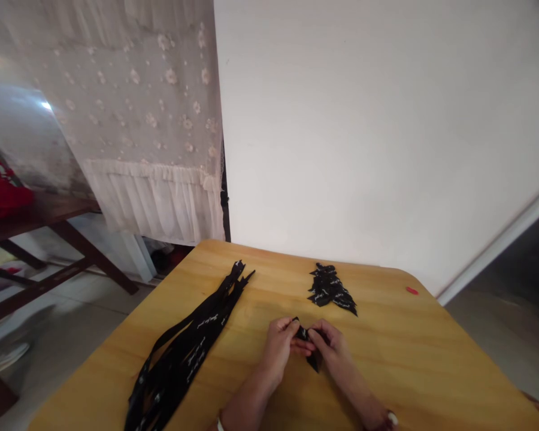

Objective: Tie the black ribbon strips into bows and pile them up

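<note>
My left hand (pixel 279 344) and my right hand (pixel 335 347) meet over the middle of a wooden table (pixel 408 353). Both pinch a short piece of black ribbon (pixel 306 335) with white lettering; its loose end hangs down between my hands. Just beyond my hands lies a small pile of folded black ribbon pieces (pixel 330 289). To the left, a bundle of long black ribbon strips (pixel 191 347) stretches diagonally across the table toward its near edge.
A small red object (pixel 412 291) lies near the table's far right corner. A white wall stands behind the table. At left hang a lace curtain (pixel 153 131) and a dark wooden bench (pixel 40 221) with red cloth (pixel 0 191).
</note>
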